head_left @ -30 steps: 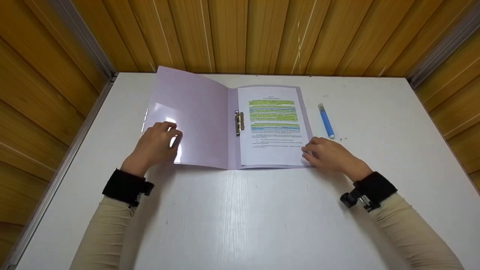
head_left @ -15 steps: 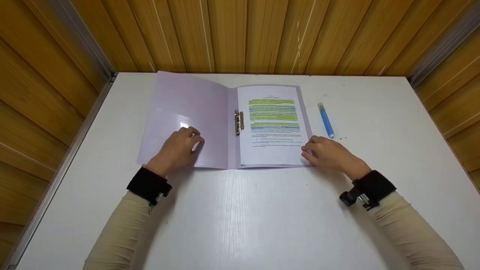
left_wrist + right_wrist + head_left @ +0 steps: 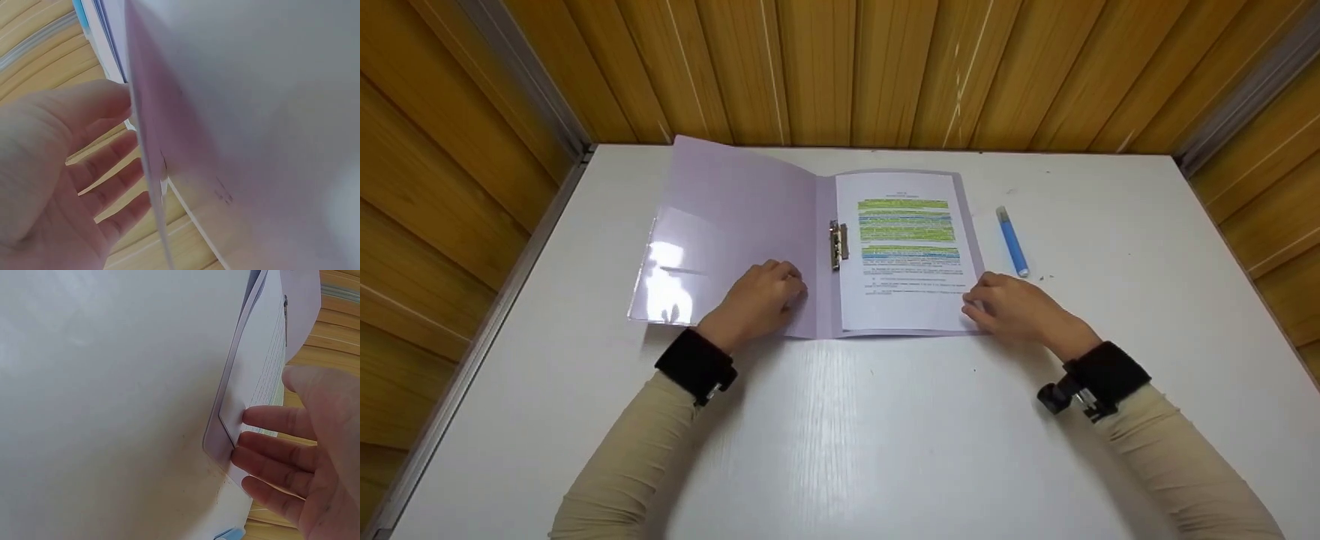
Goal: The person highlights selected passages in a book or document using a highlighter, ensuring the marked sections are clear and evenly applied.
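the lilac folder (image 3: 750,225) lies open on the table, its left cover raised a little and glossy, under the fingers of the left hand (image 3: 757,300). the printed sheet (image 3: 907,247), striped with green and blue highlighting, sits clipped in the right half, its near right corner under the right hand (image 3: 1012,307).

White table (image 3: 840,450); wood-panelled walls (image 3: 885,67) on three sides; metal corner trims (image 3: 521,75).
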